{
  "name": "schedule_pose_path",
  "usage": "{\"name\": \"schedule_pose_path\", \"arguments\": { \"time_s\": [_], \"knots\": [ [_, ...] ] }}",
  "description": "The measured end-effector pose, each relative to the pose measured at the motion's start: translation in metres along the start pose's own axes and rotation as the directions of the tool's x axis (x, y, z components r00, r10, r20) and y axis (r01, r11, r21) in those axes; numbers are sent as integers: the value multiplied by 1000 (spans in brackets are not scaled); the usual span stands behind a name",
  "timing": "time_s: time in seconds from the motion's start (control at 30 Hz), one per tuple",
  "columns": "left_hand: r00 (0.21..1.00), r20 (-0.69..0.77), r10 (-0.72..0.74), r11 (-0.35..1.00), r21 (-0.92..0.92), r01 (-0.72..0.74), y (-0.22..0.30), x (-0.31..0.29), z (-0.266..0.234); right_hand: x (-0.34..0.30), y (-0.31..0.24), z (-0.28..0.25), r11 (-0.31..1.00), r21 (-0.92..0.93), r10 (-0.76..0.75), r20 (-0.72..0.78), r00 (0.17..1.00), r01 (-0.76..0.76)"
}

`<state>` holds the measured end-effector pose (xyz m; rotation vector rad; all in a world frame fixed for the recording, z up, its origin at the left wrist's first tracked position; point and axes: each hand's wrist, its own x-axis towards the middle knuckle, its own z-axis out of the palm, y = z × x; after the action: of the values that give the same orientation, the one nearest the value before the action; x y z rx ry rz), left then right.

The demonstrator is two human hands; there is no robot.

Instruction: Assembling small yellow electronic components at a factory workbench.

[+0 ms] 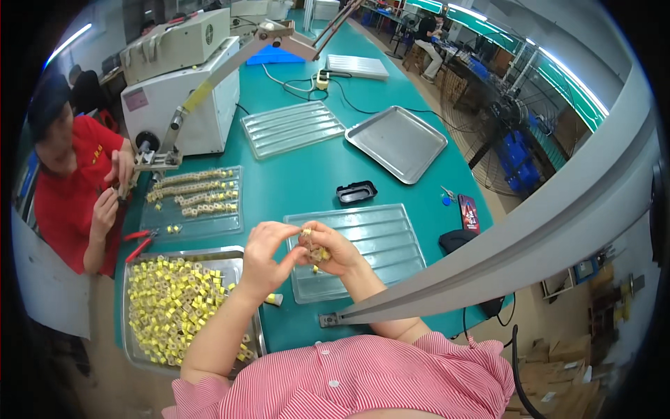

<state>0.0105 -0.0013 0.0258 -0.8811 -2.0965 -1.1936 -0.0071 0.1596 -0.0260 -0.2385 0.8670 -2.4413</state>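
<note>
- Head view: I see my left hand (pixel 264 253) and right hand (pixel 333 249) raised together over the green table (pixel 307 174), fingertips meeting — both pinched on a short stack of small yellow-and-cream square components (pixel 313 246).
- That stack sits between my two hands, above the near edge of the clear ridged plastic tray (pixel 380 241), which looks bare of parts.
- At my left, the shallow metal pan (pixel 234 257) is heaped with loose yellow components of the same kind; one more lies on the table just beside its right rim.
- Further out, another clear tray (pixel 192 216) holds lined-up rows of parts, and a person in a red shirt (pixel 70 181) works beside a white machine (pixel 185 105).
- My judgement: the step in hand is gathering and aligning loose pieces into a row — next it calls for keeping the stack squeezed straight while lowering it into a tray groove.
</note>
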Motion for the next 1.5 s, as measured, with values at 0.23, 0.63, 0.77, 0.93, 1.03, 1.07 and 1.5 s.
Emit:
{"name": "schedule_pose_path", "arguments": {
  "time_s": [0.23, 0.63, 0.77, 0.93, 1.03, 1.07, 1.5],
  "knots": [
    [994, -48, 94, 994, -48, -96, 1, -9, -5, -3, 8, 3, 999, 39, -11, 164, 986, 5],
    [996, -84, 44, 989, -135, -55, 4, -11, 8, -6, 9, -4, 998, 29, -53, 199, 979, 49],
    [996, -84, -11, 985, -171, -3, 7, -11, 12, -6, 9, -9, 995, -10, -95, 206, 974, 99],
    [991, -9, -133, 967, -222, 127, 12, -10, 9, -10, -3, -1, 947, -262, -137, 192, 972, 186],
    [977, 18, -211, 960, -186, 210, 16, -9, 8, -14, -12, 4, 836, -513, -113, 186, 976, 195],
    [977, 17, -213, 960, -182, 213, 16, -10, 7, -15, -13, 6, 754, -635, -76, 171, 982, 169],
    [803, 286, -523, 514, -646, 565, 12, -22, 2, -15, -13, 14, 819, -518, -215, 120, 969, 246]
  ]
}}
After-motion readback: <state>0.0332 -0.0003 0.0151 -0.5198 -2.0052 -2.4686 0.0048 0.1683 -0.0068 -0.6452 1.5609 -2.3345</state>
